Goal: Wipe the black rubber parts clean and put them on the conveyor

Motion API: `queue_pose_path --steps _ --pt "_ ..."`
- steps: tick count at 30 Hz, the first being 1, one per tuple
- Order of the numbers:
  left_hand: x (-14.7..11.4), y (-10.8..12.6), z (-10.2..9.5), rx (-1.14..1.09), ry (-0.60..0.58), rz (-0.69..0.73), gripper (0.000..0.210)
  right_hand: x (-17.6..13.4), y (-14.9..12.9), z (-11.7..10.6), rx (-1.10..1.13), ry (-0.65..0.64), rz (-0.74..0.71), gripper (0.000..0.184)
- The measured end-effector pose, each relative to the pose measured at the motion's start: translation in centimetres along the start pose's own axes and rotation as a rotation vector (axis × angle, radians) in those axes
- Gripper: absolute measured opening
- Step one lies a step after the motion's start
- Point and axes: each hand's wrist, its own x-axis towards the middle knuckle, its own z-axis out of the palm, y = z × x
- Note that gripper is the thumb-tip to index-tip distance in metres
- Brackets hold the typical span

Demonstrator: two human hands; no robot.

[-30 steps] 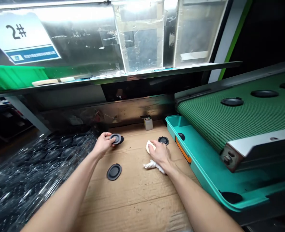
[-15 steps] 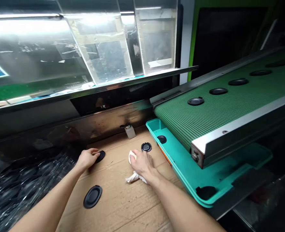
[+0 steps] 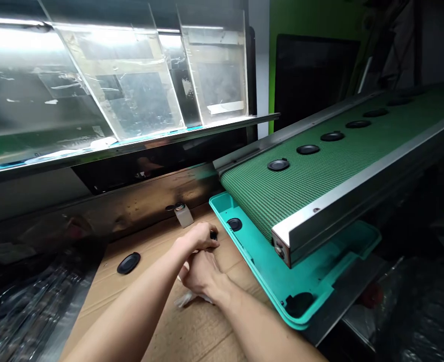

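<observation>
My left hand (image 3: 202,236) has crossed in front of my right and closes its fingers on a small black round disc (image 3: 213,235), mostly covered by the fingers. Just below it, my right hand (image 3: 201,273) is closed around a crumpled white cloth (image 3: 186,299), whose end trails onto the cardboard (image 3: 161,332). The hands touch or nearly touch. Another black disc (image 3: 128,263), with a raised rim, lies flat on the cardboard left of my left forearm.
A green conveyor belt (image 3: 252,186) carrying several black discs rises to the right. Under its end sits a turquoise tray (image 3: 259,274) with black pieces inside. A small white bottle (image 3: 184,215) stands at the back. Clear plastic wrapping (image 3: 37,301) lies at left.
My left hand let go of the disc at left and moved right to the disc beside my right hand. The view has swung right. One front disc is now out of sight.
</observation>
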Motion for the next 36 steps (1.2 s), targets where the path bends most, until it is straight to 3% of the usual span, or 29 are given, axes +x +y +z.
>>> queue_pose_path --steps 2,5,8,11,14,16,20,22,24,25,27,32,36 --pt "-0.3 -0.5 -0.5 -0.038 0.038 -0.007 0.038 -0.1 -0.1 -0.3 0.013 -0.027 0.013 0.034" --pt "-2.6 -1.1 -2.4 -0.176 0.141 -0.049 0.044 -0.4 -0.2 -0.8 0.021 -0.055 0.031 0.032" --pt "-7.5 -1.9 -4.0 -0.816 0.213 -0.104 0.046 -0.6 -0.2 -0.8 0.013 -0.055 0.026 0.031" --pt "-13.6 -3.2 -4.1 -1.417 0.283 -0.126 0.041 -0.7 0.0 -0.3 -0.001 -0.047 0.018 0.033" --pt "-18.3 -4.6 -3.0 -1.630 0.331 -0.193 0.044 -0.7 0.2 -0.1 0.006 -0.004 0.051 0.035" --pt "-20.1 -5.2 -2.2 -1.672 0.345 -0.213 0.047 -0.5 0.2 -0.4 0.056 0.090 0.107 0.038" --pt "-20.6 -5.6 -1.3 -1.696 0.449 -0.204 0.056 -0.5 -1.3 -0.8 0.406 0.302 0.108 0.043" --pt "-20.3 -5.8 -1.0 -1.791 0.454 -0.185 0.047 -1.1 -2.7 -0.4 0.620 0.258 0.049 0.045" --pt "-20.0 -6.0 -0.7 -1.906 0.425 -0.145 0.024 -1.9 -4.0 0.4 0.702 0.150 0.005 0.044" --pt "-19.8 -6.1 -0.5 -1.948 0.422 -0.122 0.014 -2.4 -4.5 0.9 0.679 0.104 -0.014 0.042" --pt "-19.6 -6.2 0.0 -1.985 0.452 -0.100 0.018 -3.0 -5.3 1.5 0.535 0.059 -0.035 0.041" --pt "-19.0 -5.9 1.2 -2.010 0.421 -0.103 0.029 -2.3 -6.0 1.8 0.092 0.145 0.128 0.048" --pt "-19.1 -5.7 1.6 -2.047 0.440 -0.104 0.027 -2.0 -6.4 2.1 0.012 0.115 0.122 0.050"
